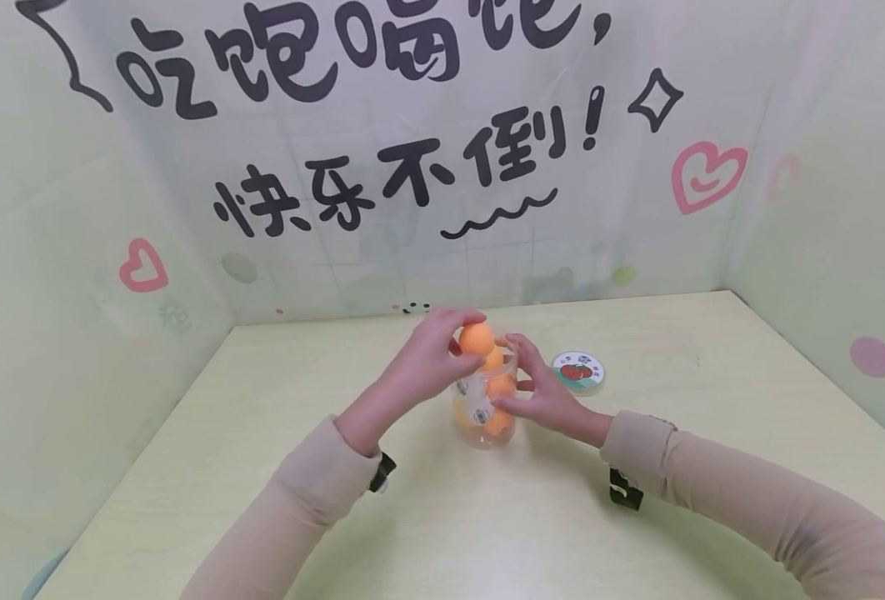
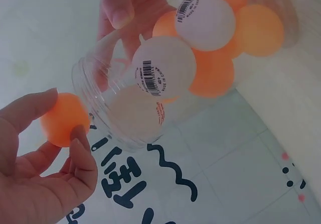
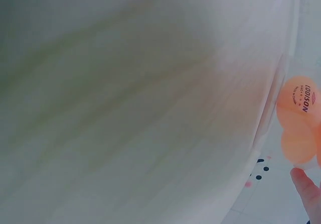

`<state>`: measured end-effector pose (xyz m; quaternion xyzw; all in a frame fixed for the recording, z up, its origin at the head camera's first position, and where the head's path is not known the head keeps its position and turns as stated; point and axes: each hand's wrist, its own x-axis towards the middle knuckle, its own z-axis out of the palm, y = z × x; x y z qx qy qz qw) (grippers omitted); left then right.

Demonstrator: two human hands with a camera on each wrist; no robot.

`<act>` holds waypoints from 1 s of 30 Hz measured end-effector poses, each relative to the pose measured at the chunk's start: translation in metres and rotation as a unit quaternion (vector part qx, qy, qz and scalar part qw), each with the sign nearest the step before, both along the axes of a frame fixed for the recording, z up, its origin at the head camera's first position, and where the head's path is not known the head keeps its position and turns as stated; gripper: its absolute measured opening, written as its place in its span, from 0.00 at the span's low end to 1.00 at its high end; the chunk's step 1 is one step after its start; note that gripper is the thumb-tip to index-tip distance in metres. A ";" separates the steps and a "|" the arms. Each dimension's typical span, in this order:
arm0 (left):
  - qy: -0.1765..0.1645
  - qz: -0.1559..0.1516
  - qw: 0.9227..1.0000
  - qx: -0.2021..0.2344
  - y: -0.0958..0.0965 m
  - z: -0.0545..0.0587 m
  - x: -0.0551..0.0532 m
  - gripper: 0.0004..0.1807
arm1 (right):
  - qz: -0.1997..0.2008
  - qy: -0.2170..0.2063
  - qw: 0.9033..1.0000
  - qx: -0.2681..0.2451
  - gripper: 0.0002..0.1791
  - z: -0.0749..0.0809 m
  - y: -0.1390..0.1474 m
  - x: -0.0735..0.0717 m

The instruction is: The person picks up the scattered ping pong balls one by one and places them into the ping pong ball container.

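Note:
My left hand (image 1: 429, 357) pinches an orange ping-pong ball (image 1: 476, 339) between thumb and fingers, just above the mouth of a clear plastic jar (image 1: 486, 442). In the left wrist view this ball (image 2: 64, 119) is outside the jar's threaded rim (image 2: 83, 83). Standing upright on the table, the jar contains several orange and white balls; a white ball (image 2: 165, 67) shows a printed barcode. My right hand (image 1: 547, 404) grips the jar's right side. Only a fingertip (image 3: 305, 189) of it appears in the right wrist view, by the orange balls, with pale fabric covering most of that frame.
A round lid (image 1: 578, 372) with a red fruit picture lies on the pale wooden table (image 1: 277, 467), right of the jar behind my right hand. Printed white curtains (image 1: 412, 258) enclose the table at the back and both sides.

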<state>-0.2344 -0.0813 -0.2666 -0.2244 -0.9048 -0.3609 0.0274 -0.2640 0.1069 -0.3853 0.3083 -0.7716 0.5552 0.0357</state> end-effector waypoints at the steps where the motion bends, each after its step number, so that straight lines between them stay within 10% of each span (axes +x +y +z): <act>1: 0.000 -0.001 1.000 -0.010 0.002 0.000 -0.001 0.25 | -0.001 0.000 1.000 -0.001 0.44 0.000 0.000 0.000; 11: 0.016 -0.002 0.997 -0.079 0.007 -0.002 -0.001 0.27 | -0.004 -0.009 1.000 0.000 0.45 -0.001 -0.002 0.000; 30: 0.053 0.040 0.996 -0.058 -0.027 -0.008 0.007 0.27 | 0.029 -0.007 0.998 0.046 0.52 0.010 0.008 0.004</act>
